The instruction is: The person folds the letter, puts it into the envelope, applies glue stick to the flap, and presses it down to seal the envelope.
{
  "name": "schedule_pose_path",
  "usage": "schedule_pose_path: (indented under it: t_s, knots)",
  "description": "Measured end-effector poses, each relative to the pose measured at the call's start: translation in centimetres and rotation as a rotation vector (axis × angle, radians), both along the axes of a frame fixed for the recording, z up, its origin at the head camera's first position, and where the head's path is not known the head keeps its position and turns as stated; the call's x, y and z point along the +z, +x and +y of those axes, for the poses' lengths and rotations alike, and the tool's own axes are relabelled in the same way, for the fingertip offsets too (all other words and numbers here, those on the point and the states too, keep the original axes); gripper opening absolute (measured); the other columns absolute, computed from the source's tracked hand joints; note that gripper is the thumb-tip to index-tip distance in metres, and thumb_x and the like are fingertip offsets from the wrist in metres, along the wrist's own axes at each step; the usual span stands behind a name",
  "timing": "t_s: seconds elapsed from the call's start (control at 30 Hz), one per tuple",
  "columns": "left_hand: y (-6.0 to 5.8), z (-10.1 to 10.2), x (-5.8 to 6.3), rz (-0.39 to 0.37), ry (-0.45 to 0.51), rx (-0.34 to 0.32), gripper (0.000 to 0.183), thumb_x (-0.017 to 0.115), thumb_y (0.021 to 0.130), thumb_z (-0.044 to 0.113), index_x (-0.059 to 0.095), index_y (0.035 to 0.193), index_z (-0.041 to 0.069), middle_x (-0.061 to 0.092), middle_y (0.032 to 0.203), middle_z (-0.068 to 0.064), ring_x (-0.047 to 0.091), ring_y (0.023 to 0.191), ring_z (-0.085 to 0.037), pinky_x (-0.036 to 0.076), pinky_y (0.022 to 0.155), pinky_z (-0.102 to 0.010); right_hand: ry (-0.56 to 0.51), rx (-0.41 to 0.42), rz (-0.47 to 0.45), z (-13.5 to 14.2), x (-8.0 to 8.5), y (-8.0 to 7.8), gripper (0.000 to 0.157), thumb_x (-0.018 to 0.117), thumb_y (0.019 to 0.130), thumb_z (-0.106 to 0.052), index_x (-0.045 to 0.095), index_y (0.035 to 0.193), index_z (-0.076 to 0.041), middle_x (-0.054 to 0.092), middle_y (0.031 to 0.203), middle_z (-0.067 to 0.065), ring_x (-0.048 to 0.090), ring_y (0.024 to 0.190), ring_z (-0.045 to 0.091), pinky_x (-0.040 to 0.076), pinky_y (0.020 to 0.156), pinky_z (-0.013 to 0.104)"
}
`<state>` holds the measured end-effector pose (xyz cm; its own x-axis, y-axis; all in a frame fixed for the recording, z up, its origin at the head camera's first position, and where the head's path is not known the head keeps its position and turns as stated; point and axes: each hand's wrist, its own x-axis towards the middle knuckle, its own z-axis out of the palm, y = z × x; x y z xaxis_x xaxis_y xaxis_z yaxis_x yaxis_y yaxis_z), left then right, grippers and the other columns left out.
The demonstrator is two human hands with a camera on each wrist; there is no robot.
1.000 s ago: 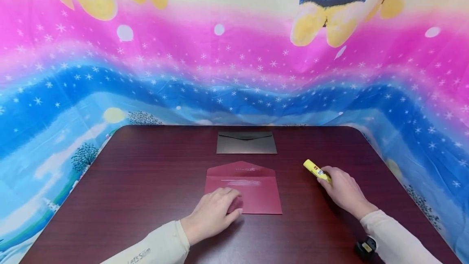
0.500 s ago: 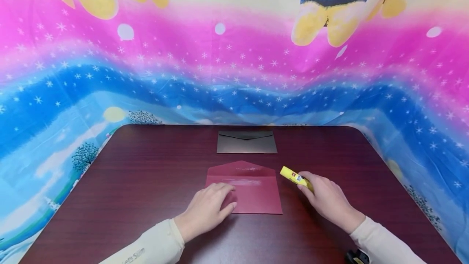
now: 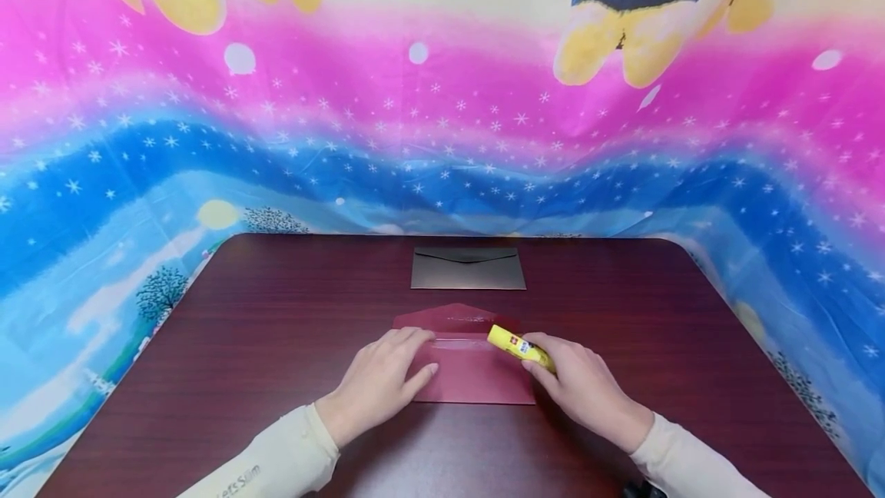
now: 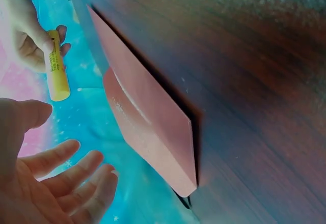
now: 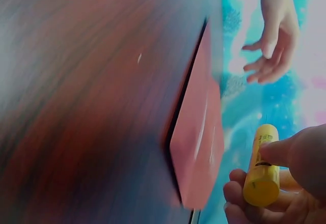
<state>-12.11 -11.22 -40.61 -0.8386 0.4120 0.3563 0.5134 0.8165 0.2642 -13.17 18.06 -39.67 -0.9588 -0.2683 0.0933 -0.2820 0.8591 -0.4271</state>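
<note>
A dark red envelope (image 3: pixel 477 383) lies on the table with its flap (image 3: pixel 452 317) unfolded toward the far side. Shiny streaks show on the flap and just below its fold. My right hand (image 3: pixel 588 383) grips a yellow glue stick (image 3: pixel 512 343) between thumb and fingers, over the envelope's right side. Above the envelope's left part is my left hand (image 3: pixel 380 383), fingers spread loosely and holding nothing. In the left wrist view, a gap separates the left fingers (image 4: pixel 76 178) from the envelope. The right wrist view shows the glue stick (image 5: pixel 264 165) raised off the paper.
A grey-brown envelope (image 3: pixel 469 271) with its flap folded down lies behind the red one, near the table's far edge. The dark wooden table (image 3: pixel 276 306) has rounded far corners. A printed cloth (image 3: pixel 442 121) hangs close around its back and sides.
My right hand has carried the glue stick leftward, from right of the red envelope to over it. My left hand has drifted left and slightly away from me. Both envelopes stayed in place.
</note>
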Motion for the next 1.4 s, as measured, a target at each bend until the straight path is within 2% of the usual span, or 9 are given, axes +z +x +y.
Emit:
schedule_pose_path:
  t_s: [0.13,0.3,0.53,0.7,0.9,1.03,1.17,1.4]
  knots:
    - [-0.1,0.1,0.2,0.005,0.014,-0.032,0.044,0.073,0.092,0.037,0.064,0.129,0.017,0.070,0.124,0.000,0.067,0.116,-0.020,0.056,0.098,-0.040,-0.089,0.046,-0.027,-1.1,-0.2,0.3,0.035,0.076,0.091,-0.021,0.068,0.125,-0.018,0.072,0.105,-0.004,0.059,0.083,0.008,0.052,0.075,0.030]
    - [-0.2,0.4,0.5,0.013,0.042,-0.065,0.052,0.075,0.091,0.036,0.059,0.136,0.017,0.068,0.130,0.000,0.066,0.120,-0.020,0.054,0.103,-0.041,-0.231,0.161,-0.060,-1.9,-0.6,0.4,0.033,0.072,0.094,-0.021,0.067,0.127,-0.016,0.071,0.106,-0.005,0.058,0.087,0.006,0.051,0.077,0.024]
    - [0.0,0.7,1.4,-0.052,0.087,-0.126,0.055,0.076,0.090,0.035,0.057,0.139,0.021,0.065,0.135,0.002,0.064,0.122,-0.017,0.056,0.100,-0.041,-0.389,0.272,-0.154,-2.5,-0.5,0.3,0.034,0.072,0.095,-0.026,0.068,0.127,-0.014,0.070,0.108,-0.003,0.057,0.090,0.008,0.050,0.077,0.022]
    - [0.0,1.0,2.0,-0.075,0.089,-0.205,0.051,0.076,0.091,0.035,0.058,0.137,0.021,0.066,0.131,0.005,0.065,0.117,-0.011,0.058,0.095,-0.037,-0.441,0.315,-0.156,-3.0,-0.4,0.3,0.032,0.072,0.094,-0.023,0.069,0.126,-0.015,0.071,0.110,-0.001,0.057,0.090,0.008,0.050,0.075,0.021]
    - [-0.3,1.2,2.2,-0.105,0.124,-0.279,0.038,0.074,0.093,0.032,0.064,0.128,0.022,0.068,0.109,0.010,0.063,0.088,-0.006,0.056,0.078,-0.024,-0.480,0.365,-0.151,-3.5,-0.4,0.4,0.029,0.071,0.095,-0.016,0.069,0.124,-0.015,0.071,0.107,0.000,0.056,0.083,0.005,0.051,0.069,0.020]
    - [-0.5,1.2,2.3,-0.154,0.195,-0.296,0.028,0.074,0.093,0.028,0.068,0.120,0.022,0.065,0.095,0.013,0.053,0.076,-0.002,0.048,0.069,-0.017,-0.466,0.377,-0.166,-3.6,-0.4,0.5,0.029,0.070,0.096,-0.020,0.068,0.125,-0.015,0.070,0.111,0.000,0.056,0.086,0.005,0.051,0.073,0.020]
    - [-0.6,1.1,2.3,-0.245,0.262,-0.296,0.022,0.072,0.094,0.027,0.068,0.115,0.022,0.063,0.089,0.013,0.051,0.075,0.000,0.047,0.068,-0.017,-0.456,0.395,-0.182,-3.5,-0.5,0.6,0.031,0.069,0.097,-0.021,0.067,0.127,-0.014,0.070,0.112,0.000,0.056,0.088,0.005,0.051,0.075,0.020]
    - [-0.7,1.0,2.1,-0.377,0.336,-0.288,0.013,0.072,0.095,0.025,0.065,0.106,0.024,0.059,0.078,0.012,0.051,0.070,-0.005,0.046,0.063,-0.018,-0.469,0.385,-0.268,-2.8,-0.6,0.6,0.031,0.069,0.096,-0.020,0.068,0.127,-0.015,0.067,0.095,-0.003,0.055,0.076,0.004,0.052,0.065,0.022]
